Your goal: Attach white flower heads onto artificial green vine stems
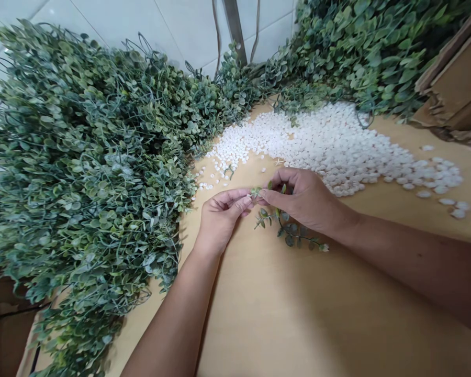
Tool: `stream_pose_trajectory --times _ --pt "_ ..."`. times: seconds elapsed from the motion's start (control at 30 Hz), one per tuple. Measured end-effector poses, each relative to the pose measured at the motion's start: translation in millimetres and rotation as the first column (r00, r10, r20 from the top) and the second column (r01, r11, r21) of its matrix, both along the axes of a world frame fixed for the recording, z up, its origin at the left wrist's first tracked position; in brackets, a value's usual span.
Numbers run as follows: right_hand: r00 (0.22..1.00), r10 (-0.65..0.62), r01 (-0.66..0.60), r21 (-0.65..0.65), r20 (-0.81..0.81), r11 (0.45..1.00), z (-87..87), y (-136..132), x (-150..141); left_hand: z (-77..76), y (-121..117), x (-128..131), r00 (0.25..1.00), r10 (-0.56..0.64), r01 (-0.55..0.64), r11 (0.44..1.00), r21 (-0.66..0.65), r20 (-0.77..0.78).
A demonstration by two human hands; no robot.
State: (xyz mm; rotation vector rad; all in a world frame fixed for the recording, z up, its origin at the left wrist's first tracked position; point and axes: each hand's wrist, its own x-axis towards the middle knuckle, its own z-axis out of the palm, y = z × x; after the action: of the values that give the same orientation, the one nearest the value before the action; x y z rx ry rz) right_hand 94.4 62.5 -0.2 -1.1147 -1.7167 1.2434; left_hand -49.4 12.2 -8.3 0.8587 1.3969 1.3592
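My left hand (221, 215) and my right hand (303, 198) meet over a light wooden table (298, 314), fingertips pinched together. My right hand holds a small artificial leafy sprig (288, 230) whose stem trails down onto the table beneath the palm. My left hand pinches the sprig's tip at the meeting point; a small white piece may be between the fingers, too small to tell. Just beyond the hands spreads a pile of small white round pieces (337, 146).
A big heap of artificial green sprigs (86, 162) covers the table's left side and hangs over its edge. More greenery (365, 47) lies at the back right. Cardboard boxes (455, 78) stand at the far right. White tiled floor shows behind.
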Motion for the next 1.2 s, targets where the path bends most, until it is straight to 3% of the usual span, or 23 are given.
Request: stream_pose_trajectory --times 0.47,1.2 --pt "0.999 0.02 -0.018 0.068 -0.034 0.997 -4.2 0.1 -0.1 0.3 0.1 0.5 1.0 0.015 -0.015 1.0 -0.007 -0.022" --pt "1.0 0.025 -0.024 0.066 -0.015 0.998 -5.0 1.2 0.8 -0.8 -0.1 0.4 0.999 0.019 -0.019 1.0 0.006 -0.034"
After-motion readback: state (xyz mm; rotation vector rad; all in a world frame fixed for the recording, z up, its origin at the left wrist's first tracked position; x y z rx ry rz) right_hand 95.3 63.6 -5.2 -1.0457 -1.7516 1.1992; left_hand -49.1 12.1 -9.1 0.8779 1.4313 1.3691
